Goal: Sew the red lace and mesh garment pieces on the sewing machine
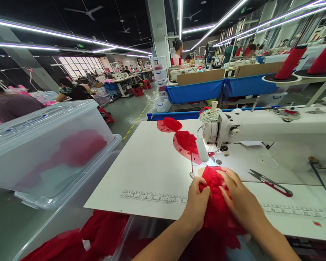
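Gathered red fabric (216, 203) lies bunched at the front of the sewing table and hangs over its edge toward me. My left hand (197, 203) pinches the fabric's left side between thumb and fingers. On the right side, my right hand (237, 192) grips it with fingers bent over the folds. Just beyond the fabric stands the head of a white sewing machine (212, 130), its lamp lit over the needle area. Red pieces with sheer rims, one nearer (187, 142) and one farther (171, 124), trail away behind the needle.
Thread snips (271, 183) lie right of my right hand. A printed ruler scale (152, 197) runs along the table's front. Red thread cones (291, 63) stand at upper right. Clear plastic boxes (70, 145) fill the left side; below, an open one holds red cloth (97, 232). Other people sit farther back.
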`<state>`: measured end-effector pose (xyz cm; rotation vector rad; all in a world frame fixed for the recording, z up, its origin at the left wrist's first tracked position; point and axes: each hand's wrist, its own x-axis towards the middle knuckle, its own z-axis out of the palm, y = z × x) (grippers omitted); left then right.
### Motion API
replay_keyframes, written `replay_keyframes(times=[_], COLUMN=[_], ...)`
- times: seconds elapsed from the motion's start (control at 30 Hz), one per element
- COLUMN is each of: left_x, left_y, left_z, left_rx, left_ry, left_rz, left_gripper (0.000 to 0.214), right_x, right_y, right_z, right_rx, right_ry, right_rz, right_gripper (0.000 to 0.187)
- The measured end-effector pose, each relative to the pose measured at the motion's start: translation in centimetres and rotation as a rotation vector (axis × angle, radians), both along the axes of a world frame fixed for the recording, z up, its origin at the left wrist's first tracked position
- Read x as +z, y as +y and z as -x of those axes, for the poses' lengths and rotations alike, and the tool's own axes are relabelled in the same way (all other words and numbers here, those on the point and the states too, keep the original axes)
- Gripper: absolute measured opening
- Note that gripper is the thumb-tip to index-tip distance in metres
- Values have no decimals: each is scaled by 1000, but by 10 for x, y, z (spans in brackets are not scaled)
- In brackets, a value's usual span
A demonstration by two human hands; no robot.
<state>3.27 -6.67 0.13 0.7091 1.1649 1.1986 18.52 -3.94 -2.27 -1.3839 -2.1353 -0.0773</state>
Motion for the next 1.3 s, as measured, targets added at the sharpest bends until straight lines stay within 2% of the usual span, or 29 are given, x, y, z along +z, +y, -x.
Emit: replay_keyframes(times=[0.07, 0.13, 0.33, 0.47, 0.57, 0.7, 0.8, 0.93, 1.0, 1.1, 1.17, 1.2, 1.3], left_x=[-2, -4, -9, -11, -13, -9, 1, 13, 13, 8, 7, 7, 10], left_y=[-1, -3, -5, -5, -6, -2, 6, 19, 23, 29, 31, 32, 36], left_z=[-4, -6, -9, -8, -8, -6, 4, 25, 34, 37, 35, 33, 32], left_rx=[12, 17, -23, -5, 6, 25, 1, -108, -149, -104, -103, -159, -439], left_ry=[70, 147, 190, 165, 151, 208, 403, 873, 1179, 1531, 1566, 1531, 1444], left_rz=[-8, -35, -84, -97, -147, -197, -258, -368, -349, -384, -534, -630, -834], left_gripper=[20, 16, 9, 10, 10, 20, 30, 42, 42, 38, 36, 32, 20], right_x=[-4, -12, -31, -28, -21, -9, -2, 3, 4, 4, 4, 3, 3], right_y=[-4, -8, -12, -8, -4, 6, 15, 25, 26, 24, 21, 20, 14], right_z=[6, 11, 7, 6, 5, -2, -10, -19, -22, -22, -21, -20, -18], right_rx=[75, 143, 108, 121, 185, 284, 373, 450, 451, 432, 415, 416, 445], right_ry=[7, -12, -72, -76, -81, -98, -74, -108, -145, -184, -198, -199, -173], right_rz=[-106, -151, -64, -151, -217, -133, -60, -110, -166, -221, -250, -265, -285], right_gripper=[41, 43, 55, 49, 42, 40, 42, 42, 42, 40, 38, 37, 36])
